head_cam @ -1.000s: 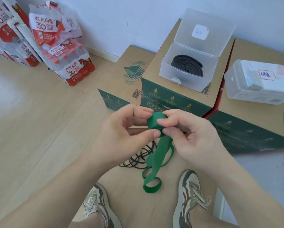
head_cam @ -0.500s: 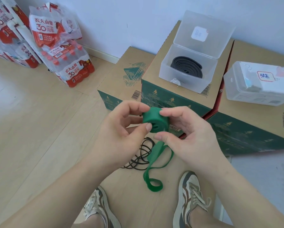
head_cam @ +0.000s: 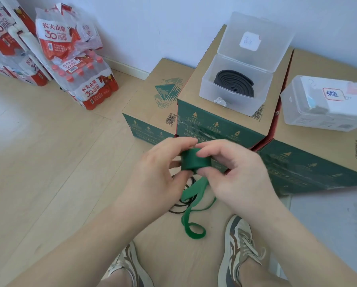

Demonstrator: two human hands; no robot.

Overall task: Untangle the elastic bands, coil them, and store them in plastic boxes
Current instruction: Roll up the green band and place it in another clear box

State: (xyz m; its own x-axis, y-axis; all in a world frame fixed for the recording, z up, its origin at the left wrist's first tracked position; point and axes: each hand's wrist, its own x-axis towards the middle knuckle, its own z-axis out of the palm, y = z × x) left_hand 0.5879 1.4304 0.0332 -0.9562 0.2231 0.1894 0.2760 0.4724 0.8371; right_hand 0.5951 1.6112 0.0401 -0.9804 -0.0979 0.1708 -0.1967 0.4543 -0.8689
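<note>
Now both hands, left hand [head_cam: 159,168] and right hand [head_cam: 235,172], pinch the green band [head_cam: 194,162] coil; better keep each wrap snug and flat.

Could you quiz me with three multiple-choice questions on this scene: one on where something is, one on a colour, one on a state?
1. Where does the coiled black band lie?
A. On the floor by the shoes
B. Inside the open clear plastic box on the cardboard carton
C. On the bottled water packs

2. What colour is the band being rolled by the hands?
A. Green
B. Red
C. Yellow

3. What is the state of the second plastic box, on the right?
A. Lid open, empty
B. Lid shut
C. Tipped over on the floor

Answers:
1. B: the black coil sits in the box whose lid stands up.
2. A: the left hand and right hand hold a partly rolled green band, its tail hanging to the floor.
3. B: its labelled lid lies flat on top.
</note>
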